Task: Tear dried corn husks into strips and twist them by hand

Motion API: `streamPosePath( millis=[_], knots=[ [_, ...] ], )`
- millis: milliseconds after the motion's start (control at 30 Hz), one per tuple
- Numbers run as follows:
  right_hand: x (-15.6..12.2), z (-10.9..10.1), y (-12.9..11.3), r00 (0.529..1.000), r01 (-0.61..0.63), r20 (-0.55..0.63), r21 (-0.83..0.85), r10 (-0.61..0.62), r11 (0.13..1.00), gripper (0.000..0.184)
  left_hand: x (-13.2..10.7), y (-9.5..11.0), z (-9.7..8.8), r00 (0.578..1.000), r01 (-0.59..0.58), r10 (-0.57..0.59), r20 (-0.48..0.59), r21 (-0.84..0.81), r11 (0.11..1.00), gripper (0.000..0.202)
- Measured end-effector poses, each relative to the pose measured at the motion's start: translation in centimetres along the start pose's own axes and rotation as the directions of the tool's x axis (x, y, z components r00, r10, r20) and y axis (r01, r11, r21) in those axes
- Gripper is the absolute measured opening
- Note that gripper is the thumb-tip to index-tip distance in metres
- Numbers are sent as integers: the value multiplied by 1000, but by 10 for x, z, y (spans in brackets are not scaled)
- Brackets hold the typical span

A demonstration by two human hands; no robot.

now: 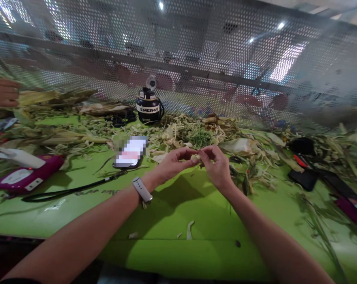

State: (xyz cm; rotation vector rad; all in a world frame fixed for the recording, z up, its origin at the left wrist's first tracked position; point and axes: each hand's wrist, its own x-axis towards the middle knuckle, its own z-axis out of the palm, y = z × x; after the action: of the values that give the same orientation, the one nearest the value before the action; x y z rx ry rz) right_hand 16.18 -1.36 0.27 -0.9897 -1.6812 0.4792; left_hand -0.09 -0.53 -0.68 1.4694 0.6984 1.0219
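Above the green table point(166, 221), my two hands meet fingertip to fingertip. My left hand point(178, 161), with a pale watch band on its wrist, pinches a small pale plant piece point(197, 157). From the other side, my right hand point(216, 165) grips the same piece between thumb and fingers. The fingers cover most of it, and its exact kind cannot be made out. Just behind the hands lies a heap of pale and green plant scraps point(181, 132), with a dry corn husk point(240, 146) to the right.
A phone point(131, 152) with a black strap point(74, 190) lies left of my hands. Further left sits a purple power box point(30, 175). A black bottle point(149, 106) stands before the perforated metal screen point(178, 51). Another person's hand point(2, 92) is at far left. At right is a black phone-like object point(303, 178).
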Motion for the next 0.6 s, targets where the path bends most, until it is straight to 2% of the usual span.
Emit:
streamPosePath(
  millis=[200,300,433,600],
  knots=[
    [-2,0,-5,997,65,-32,-92,-68,994,14,2,6,-2,998,-53,50,25,130,990,25],
    [-1,-1,-6,999,-27,-45,-27,25,999,16,1,9,-3,995,-88,77,58,211,973,21],
    [5,-6,-6,969,-239,113,195,220,951,19,1,7,-5,989,-127,106,102,225,966,25],
    [11,-15,-5,911,-351,331,310,245,884,19,3,4,-7,986,-164,161,31,221,961,32]
  ],
)
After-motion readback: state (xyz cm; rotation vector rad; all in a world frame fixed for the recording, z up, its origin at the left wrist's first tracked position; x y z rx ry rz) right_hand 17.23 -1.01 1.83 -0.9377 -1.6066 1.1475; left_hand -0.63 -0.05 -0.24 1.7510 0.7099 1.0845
